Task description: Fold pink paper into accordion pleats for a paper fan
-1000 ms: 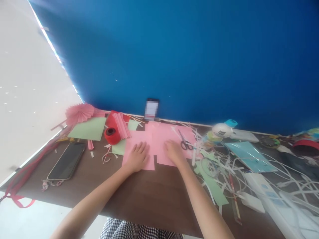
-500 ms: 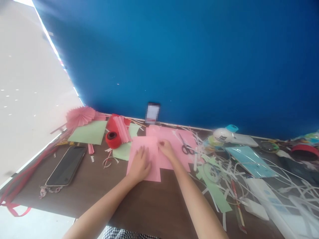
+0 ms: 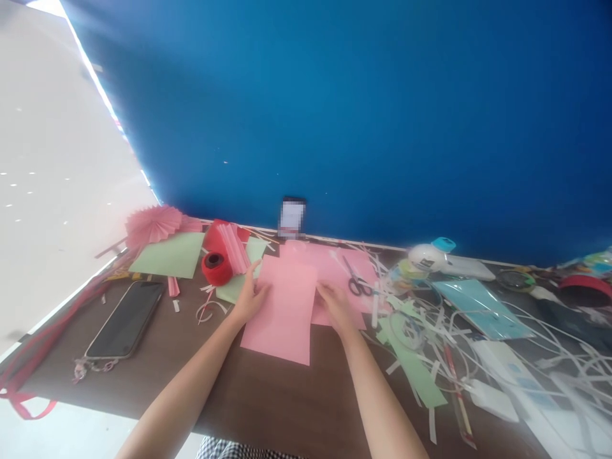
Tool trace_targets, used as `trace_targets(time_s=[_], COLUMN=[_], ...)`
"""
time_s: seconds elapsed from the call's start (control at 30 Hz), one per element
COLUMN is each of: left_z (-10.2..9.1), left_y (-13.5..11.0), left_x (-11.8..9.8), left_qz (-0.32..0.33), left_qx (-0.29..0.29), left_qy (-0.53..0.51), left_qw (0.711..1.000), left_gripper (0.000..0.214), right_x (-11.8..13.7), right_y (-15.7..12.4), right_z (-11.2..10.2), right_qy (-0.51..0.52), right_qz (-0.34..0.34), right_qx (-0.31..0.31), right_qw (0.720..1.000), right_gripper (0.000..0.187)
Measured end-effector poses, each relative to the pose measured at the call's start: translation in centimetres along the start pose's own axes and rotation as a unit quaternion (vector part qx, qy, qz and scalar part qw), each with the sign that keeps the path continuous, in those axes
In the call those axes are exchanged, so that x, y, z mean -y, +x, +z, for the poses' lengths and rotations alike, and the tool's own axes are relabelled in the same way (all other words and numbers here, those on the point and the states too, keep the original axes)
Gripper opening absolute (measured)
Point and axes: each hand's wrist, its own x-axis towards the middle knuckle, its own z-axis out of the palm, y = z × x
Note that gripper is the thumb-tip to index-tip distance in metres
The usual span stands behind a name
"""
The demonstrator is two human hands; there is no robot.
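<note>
Well, front sheet: a plain pink sheet [image 3: 282,312] sits on the dark tabletop [image 3: 277,398], slightly askew, its far part overlapping another pink paper [image 3: 327,261].
Left hand: the person's left hand [image 3: 249,298] is at the front sheet's left edge, thumb and fingers spread apart — the thumb over the paper, the fingers reaching up along the edge.
Right hand: the right hand [image 3: 336,307] meets the front sheet's right edge, its fingers bent; from where I stand I cannot tell whether they pinch the paper.
Scissors: dark-handled scissors [image 3: 358,286] lie just right of the front sheet, on the pink paper behind.
Red roll: a red roll [image 3: 217,269] stands near the front sheet's far left corner, beside a pleated pink strip [image 3: 234,250].
Phone: a dark-screened phone [image 3: 125,320] lies well left of the front sheet.
Fan: a pink pleated fan [image 3: 153,224] is farther off to the front sheet's upper left, behind a pale green sheet [image 3: 167,255].
Clutter: right of the front sheet — white strips, cables, a blue packet [image 3: 484,309] and a blue-capped white bottle [image 3: 427,257].
</note>
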Motion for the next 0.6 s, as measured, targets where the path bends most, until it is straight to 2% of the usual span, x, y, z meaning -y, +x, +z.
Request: trace_targets(time_s=[0.1, 0.27, 0.6], left_z=[-0.2, -0.6, -0.8], left_y=[0.1, 0.3, 0.3], left_x=[0.1, 0.1, -0.5], left_qz=[-0.004, 0.011, 0.009], left_qx=[-0.003, -0.01, -0.012], left_qy=[-0.009, 0.092, 0.125], left_qw=[1.0, 0.996, 0.992], left_gripper=[0.056, 0.044, 0.041], right_x=[0.0, 0.5, 1.3], right_y=[-0.2, -0.3, -0.8], right_z=[-0.1, -0.4, -0.1], right_qy=[-0.023, -0.076, -0.167], right_qz=[0.009, -0.001, -0.078], right_qx=[0.022, 0.024, -0.013], right_qw=[0.999, 0.997, 0.983], right_gripper=[0.036, 0.037, 0.034])
